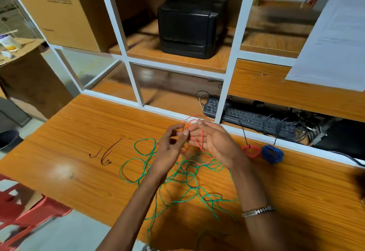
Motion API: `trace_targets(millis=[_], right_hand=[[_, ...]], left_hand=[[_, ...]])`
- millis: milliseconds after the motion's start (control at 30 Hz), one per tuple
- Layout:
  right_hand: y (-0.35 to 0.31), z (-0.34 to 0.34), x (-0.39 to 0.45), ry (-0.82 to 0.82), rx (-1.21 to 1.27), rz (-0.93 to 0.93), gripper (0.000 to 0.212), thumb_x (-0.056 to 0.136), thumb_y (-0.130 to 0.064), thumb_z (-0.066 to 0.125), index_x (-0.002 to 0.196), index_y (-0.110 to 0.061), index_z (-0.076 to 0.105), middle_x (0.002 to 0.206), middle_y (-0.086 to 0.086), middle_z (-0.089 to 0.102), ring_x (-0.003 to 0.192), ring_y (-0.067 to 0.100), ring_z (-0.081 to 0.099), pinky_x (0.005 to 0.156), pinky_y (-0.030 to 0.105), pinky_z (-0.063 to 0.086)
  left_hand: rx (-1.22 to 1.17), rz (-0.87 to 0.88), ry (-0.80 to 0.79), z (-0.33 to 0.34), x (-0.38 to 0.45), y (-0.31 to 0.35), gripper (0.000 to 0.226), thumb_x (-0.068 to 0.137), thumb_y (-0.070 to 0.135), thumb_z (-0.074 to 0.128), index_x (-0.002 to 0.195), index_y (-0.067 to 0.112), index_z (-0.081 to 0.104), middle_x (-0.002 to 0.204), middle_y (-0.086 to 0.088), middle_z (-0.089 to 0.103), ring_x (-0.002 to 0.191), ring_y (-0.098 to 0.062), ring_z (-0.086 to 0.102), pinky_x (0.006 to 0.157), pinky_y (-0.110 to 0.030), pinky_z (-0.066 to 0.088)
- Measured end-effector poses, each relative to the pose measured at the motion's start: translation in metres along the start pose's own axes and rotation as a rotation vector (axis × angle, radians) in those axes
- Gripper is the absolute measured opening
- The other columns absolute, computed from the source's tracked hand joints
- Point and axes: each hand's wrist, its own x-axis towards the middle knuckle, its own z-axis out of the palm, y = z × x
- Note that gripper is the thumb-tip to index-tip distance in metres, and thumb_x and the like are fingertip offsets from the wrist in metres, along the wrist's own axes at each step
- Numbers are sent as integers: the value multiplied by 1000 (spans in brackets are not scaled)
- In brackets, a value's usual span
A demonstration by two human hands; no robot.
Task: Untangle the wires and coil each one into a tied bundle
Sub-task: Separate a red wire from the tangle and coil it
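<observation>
L hand [171,148] & R hand [212,142] both pinch thin red-orange wire [197,142] looped betw fingertips, loose green wire tangle [185,173] on wooden desk [83,124] just below fingers; risk: pulling red snags green, tightens knot.

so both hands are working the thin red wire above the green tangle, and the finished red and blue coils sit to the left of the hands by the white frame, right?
Not quite. The head view shows the coiled red bundle and coiled blue bundle to the right of the hands, by the white frame. The rest holds: left hand and right hand work the thin red wire above the loose green wire tangle.
</observation>
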Motion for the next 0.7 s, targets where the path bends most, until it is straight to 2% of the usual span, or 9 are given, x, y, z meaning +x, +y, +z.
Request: trace_targets(millis=[100, 167, 267, 333, 400, 467, 567, 633, 700], right_hand=[[-8, 5, 1, -82, 184, 44, 30, 108, -27, 46, 91, -7, 60, 110, 32, 68, 101, 38, 68, 81, 41, 62], [-13, 4, -2, -122, 235, 90, 31, 109, -29, 43, 89, -10, 57, 115, 33, 67, 102, 37, 71, 75, 43, 62], [-12, -5, -3, -154, 113, 130, 28, 107, -34, 44, 94, -13, 57, 122, 26, 70, 115, 35, 69, 81, 52, 60], [-7, -9, -4, -182, -45, 158, 27, 107, -36, 46, 102, -14, 61, 129, 20, 69, 123, 28, 65, 93, 56, 56], [-3, -11, -6, -153, -214, 206, 34, 105, -40, 50, 112, -12, 67, 132, 12, 68, 118, 20, 62, 100, 54, 50], [-3, -13, -8, -150, -365, 265, 39, 102, -47, 56, 113, -14, 72, 121, 6, 69, 113, 17, 59, 97, 52, 49], [-5, -11, -12, -229, -673, 366, 23, 97, -42, 58, 100, -29, 76, 125, -13, 66, 127, 13, 53, 98, 52, 50], [-6, -11, -11, -156, -708, 405, 19, 97, -36, 59, 102, -32, 76, 123, -22, 67, 127, 3, 50, 104, 56, 46], [-5, -11, -10, -64, -569, 382, 20, 96, -26, 61, 110, -30, 74, 122, -14, 72, 124, 4, 56, 110, 57, 40]], left_hand=[[62, 94, 6, -9, 11, -1, 34, 96, 61, 57, 111, 38, 76, 117, 1, 68, 116, -18, 59, 98, -28, 46], [79, 150, -11, -12, 16, 4, 33, 97, 59, 55, 97, 35, 77, 110, 1, 68, 116, -23, 57, 105, -41, 43], [102, 244, 65, -14, 24, 12, 19, 94, 48, 67, 91, 31, 75, 104, 9, 71, 106, -18, 65, 93, -46, 48], [53, 230, 71, -15, 29, 17, 14, 97, 34, 70, 90, 23, 74, 95, 7, 75, 95, -12, 67, 86, -40, 48], [12, 221, 16, -17, 31, 22, 12, 99, 19, 72, 86, 17, 73, 84, 3, 72, 84, -9, 62, 80, -30, 47], [13, 209, -21, -19, 31, 25, 12, 94, 17, 76, 83, 15, 75, 75, -2, 64, 75, -11, 54, 71, -29, 42], [24, 204, -47, -22, 30, 29, 12, 88, 18, 83, 81, 10, 76, 66, -7, 40, 67, -20, 34, 62, -34, 28], [44, 217, -92, -24, 29, 30, 11, 85, 20, 84, 82, 13, 77, 65, -12, 37, 66, -22, 32, 62, -37, 25], [44, 225, -132, -26, 27, 32, 12, 84, 23, 84, 82, 12, 78, 64, -20, 37, 66, -23, 31, 62, -41, 24]])
